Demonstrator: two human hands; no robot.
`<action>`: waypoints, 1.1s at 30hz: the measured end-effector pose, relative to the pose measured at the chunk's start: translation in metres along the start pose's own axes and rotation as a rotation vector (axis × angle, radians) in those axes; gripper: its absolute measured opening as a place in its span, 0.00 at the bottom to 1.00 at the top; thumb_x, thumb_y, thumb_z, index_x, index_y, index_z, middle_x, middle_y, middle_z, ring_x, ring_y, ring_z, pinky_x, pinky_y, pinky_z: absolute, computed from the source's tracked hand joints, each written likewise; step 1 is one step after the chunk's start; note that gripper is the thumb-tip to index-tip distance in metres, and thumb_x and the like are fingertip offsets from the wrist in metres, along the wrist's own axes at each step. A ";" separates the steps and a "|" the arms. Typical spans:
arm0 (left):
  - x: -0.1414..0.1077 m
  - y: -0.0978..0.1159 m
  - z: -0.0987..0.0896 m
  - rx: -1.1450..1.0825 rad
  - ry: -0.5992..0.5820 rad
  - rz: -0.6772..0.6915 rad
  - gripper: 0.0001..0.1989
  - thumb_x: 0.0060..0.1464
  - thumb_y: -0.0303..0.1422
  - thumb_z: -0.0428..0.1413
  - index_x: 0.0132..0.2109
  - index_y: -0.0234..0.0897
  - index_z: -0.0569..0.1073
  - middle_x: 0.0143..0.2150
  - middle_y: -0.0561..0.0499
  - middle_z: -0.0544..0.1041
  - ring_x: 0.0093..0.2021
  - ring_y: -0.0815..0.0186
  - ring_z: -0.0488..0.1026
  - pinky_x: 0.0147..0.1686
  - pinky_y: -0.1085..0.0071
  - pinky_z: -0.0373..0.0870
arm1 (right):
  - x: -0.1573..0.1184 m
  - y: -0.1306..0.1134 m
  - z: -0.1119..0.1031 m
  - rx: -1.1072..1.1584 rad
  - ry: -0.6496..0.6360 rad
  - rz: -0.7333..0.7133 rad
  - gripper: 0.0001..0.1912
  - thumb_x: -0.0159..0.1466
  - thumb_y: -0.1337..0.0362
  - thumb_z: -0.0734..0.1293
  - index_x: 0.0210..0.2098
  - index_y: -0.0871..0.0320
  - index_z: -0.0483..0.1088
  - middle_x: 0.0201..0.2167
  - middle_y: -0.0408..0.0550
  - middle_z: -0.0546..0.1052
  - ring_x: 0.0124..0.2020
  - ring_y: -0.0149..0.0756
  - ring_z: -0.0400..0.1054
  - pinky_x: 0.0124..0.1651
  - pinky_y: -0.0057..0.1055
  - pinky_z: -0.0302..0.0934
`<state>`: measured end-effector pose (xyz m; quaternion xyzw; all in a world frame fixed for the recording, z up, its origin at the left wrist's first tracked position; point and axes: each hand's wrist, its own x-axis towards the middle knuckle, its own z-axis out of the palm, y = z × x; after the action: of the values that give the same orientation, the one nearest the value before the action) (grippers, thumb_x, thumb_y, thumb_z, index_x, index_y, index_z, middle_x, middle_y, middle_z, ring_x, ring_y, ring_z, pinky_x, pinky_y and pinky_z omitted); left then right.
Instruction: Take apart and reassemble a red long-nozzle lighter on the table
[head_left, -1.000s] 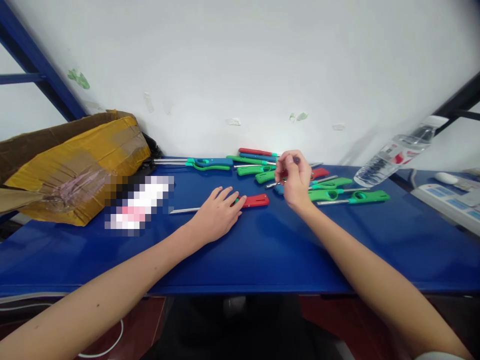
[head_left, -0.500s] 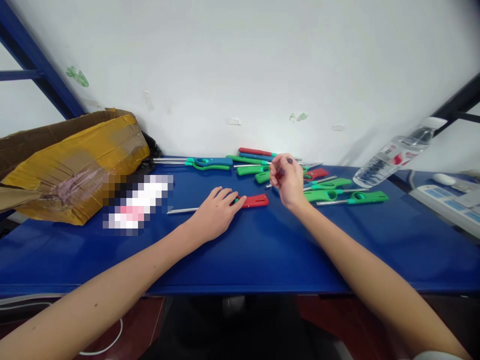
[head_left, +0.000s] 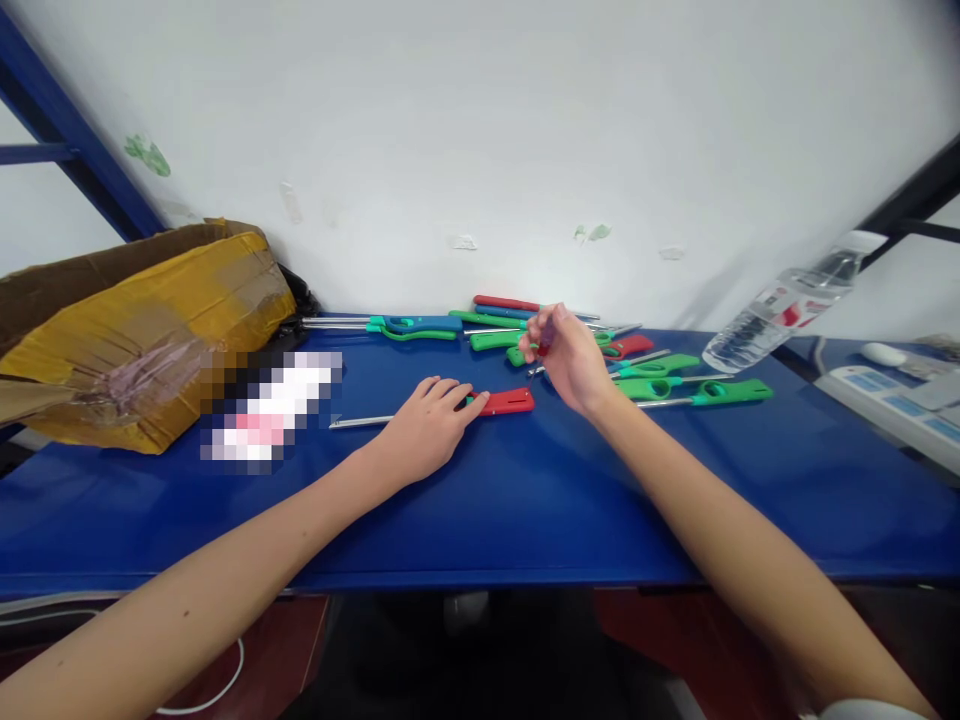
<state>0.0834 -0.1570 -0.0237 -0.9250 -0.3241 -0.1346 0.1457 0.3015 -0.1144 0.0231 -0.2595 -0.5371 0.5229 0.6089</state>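
A red gas lighter (head_left: 508,402) with a long metal barrel lies across the blue table. My left hand (head_left: 426,428) rests over its middle, fingers and thumb closed about it, hiding the trigger. To the right, my right hand (head_left: 568,362) is raised above the table with curled fingers. A small dark red thing (head_left: 547,336) shows between those fingers, mostly hidden. Behind and beside this hand lie several lighters, among them a green lighter (head_left: 731,392) and a red-handled lighter (head_left: 504,301).
A taped cardboard box (head_left: 150,350) stands at the left. By it, a blue lighter (head_left: 427,325) lies with a green one. A water bottle (head_left: 791,305) and a white power strip (head_left: 892,400) are at the right. A white wall (head_left: 480,150) rises behind the table.
My right hand has shifted slightly left and turned, its fingers loosening and the dark red thing now less visible. My left hand stays on the red lighter. The view has moved a little.
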 end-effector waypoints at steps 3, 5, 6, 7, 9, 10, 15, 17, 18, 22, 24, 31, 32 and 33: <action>0.000 0.000 0.000 -0.018 0.022 -0.005 0.22 0.63 0.23 0.46 0.62 0.30 0.68 0.57 0.35 0.73 0.56 0.50 0.69 0.56 0.51 0.64 | 0.001 -0.004 0.000 0.009 -0.016 0.050 0.24 0.58 0.41 0.69 0.26 0.55 0.63 0.26 0.40 0.66 0.28 0.30 0.67 0.27 0.28 0.59; 0.000 0.000 0.001 -0.020 0.031 -0.010 0.21 0.63 0.23 0.46 0.62 0.30 0.68 0.56 0.36 0.73 0.55 0.51 0.69 0.56 0.51 0.65 | 0.002 -0.005 0.000 0.042 -0.039 0.114 0.26 0.59 0.38 0.66 0.25 0.55 0.62 0.23 0.40 0.63 0.25 0.29 0.64 0.27 0.29 0.59; 0.000 -0.001 0.001 -0.022 0.031 -0.013 0.21 0.63 0.23 0.46 0.62 0.31 0.68 0.56 0.37 0.73 0.55 0.51 0.69 0.55 0.52 0.65 | 0.002 -0.006 0.001 0.067 -0.047 0.144 0.27 0.60 0.37 0.65 0.24 0.55 0.62 0.21 0.39 0.60 0.22 0.29 0.61 0.26 0.29 0.58; 0.001 -0.001 0.001 -0.025 0.027 -0.016 0.21 0.63 0.23 0.46 0.62 0.31 0.68 0.56 0.37 0.73 0.54 0.51 0.70 0.54 0.53 0.66 | 0.001 -0.006 0.002 0.093 -0.051 0.168 0.27 0.60 0.37 0.64 0.25 0.54 0.63 0.19 0.37 0.57 0.20 0.28 0.57 0.26 0.29 0.57; 0.001 -0.001 0.000 -0.037 0.015 -0.025 0.22 0.64 0.23 0.46 0.62 0.32 0.68 0.56 0.38 0.73 0.54 0.52 0.70 0.52 0.54 0.68 | 0.000 -0.007 0.003 0.135 -0.046 0.197 0.26 0.62 0.36 0.62 0.27 0.54 0.64 0.16 0.34 0.51 0.16 0.27 0.49 0.24 0.28 0.55; 0.001 -0.001 -0.001 -0.046 0.006 -0.029 0.22 0.64 0.24 0.46 0.62 0.32 0.68 0.56 0.38 0.73 0.53 0.52 0.70 0.52 0.55 0.68 | -0.001 -0.008 0.003 0.147 -0.042 0.206 0.26 0.62 0.36 0.61 0.28 0.53 0.64 0.15 0.33 0.49 0.16 0.28 0.46 0.23 0.28 0.54; 0.002 0.000 -0.005 -0.088 -0.032 -0.038 0.22 0.64 0.24 0.45 0.63 0.32 0.67 0.56 0.37 0.72 0.54 0.53 0.69 0.52 0.55 0.68 | -0.004 -0.013 0.001 0.180 -0.068 0.224 0.22 0.64 0.41 0.60 0.27 0.53 0.62 0.14 0.33 0.49 0.16 0.29 0.44 0.23 0.28 0.54; 0.002 -0.001 -0.005 -0.093 -0.032 -0.040 0.22 0.64 0.24 0.45 0.63 0.32 0.67 0.56 0.37 0.72 0.54 0.53 0.69 0.53 0.54 0.68 | -0.003 -0.014 0.000 0.170 -0.084 0.236 0.20 0.64 0.45 0.62 0.26 0.53 0.61 0.15 0.35 0.52 0.17 0.29 0.47 0.24 0.28 0.55; 0.001 -0.001 -0.004 -0.095 -0.030 -0.041 0.22 0.64 0.24 0.45 0.63 0.32 0.67 0.56 0.37 0.72 0.55 0.52 0.69 0.53 0.54 0.68 | -0.002 -0.013 -0.001 0.160 -0.087 0.243 0.20 0.64 0.46 0.63 0.26 0.54 0.61 0.16 0.36 0.55 0.18 0.29 0.50 0.25 0.28 0.56; 0.000 -0.001 -0.001 -0.112 -0.022 -0.045 0.22 0.65 0.25 0.45 0.64 0.33 0.66 0.58 0.37 0.70 0.55 0.52 0.69 0.53 0.54 0.68 | 0.002 -0.011 -0.003 0.152 -0.063 0.262 0.25 0.63 0.44 0.65 0.22 0.55 0.57 0.21 0.39 0.61 0.22 0.29 0.57 0.26 0.28 0.58; 0.000 -0.002 0.000 -0.131 -0.025 -0.054 0.22 0.64 0.25 0.45 0.64 0.33 0.66 0.58 0.37 0.70 0.55 0.52 0.69 0.52 0.54 0.69 | 0.003 -0.010 -0.004 0.162 -0.049 0.270 0.28 0.64 0.42 0.64 0.20 0.55 0.53 0.19 0.38 0.56 0.20 0.29 0.55 0.26 0.28 0.58; -0.001 -0.004 0.001 -0.243 -0.013 -0.100 0.22 0.65 0.26 0.45 0.64 0.35 0.67 0.59 0.37 0.69 0.55 0.52 0.68 0.53 0.53 0.70 | 0.000 -0.014 -0.006 0.213 -0.069 0.252 0.28 0.66 0.43 0.58 0.19 0.55 0.54 0.17 0.37 0.52 0.18 0.29 0.51 0.25 0.29 0.57; -0.001 -0.004 0.001 -0.262 -0.010 -0.104 0.22 0.65 0.26 0.45 0.63 0.35 0.67 0.59 0.38 0.69 0.55 0.52 0.68 0.53 0.52 0.70 | 0.000 -0.014 -0.006 0.211 -0.066 0.248 0.25 0.66 0.45 0.59 0.20 0.55 0.57 0.17 0.37 0.53 0.18 0.29 0.51 0.25 0.29 0.57; -0.001 -0.004 0.001 -0.281 -0.006 -0.109 0.22 0.65 0.26 0.45 0.63 0.35 0.67 0.58 0.38 0.70 0.56 0.53 0.68 0.53 0.52 0.70 | 0.000 -0.015 -0.006 0.204 -0.060 0.245 0.22 0.65 0.47 0.61 0.22 0.55 0.60 0.17 0.37 0.54 0.19 0.29 0.52 0.26 0.29 0.58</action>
<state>0.0806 -0.1542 -0.0240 -0.9177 -0.3522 -0.1838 0.0062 0.3122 -0.1175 0.0343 -0.2440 -0.4635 0.6527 0.5474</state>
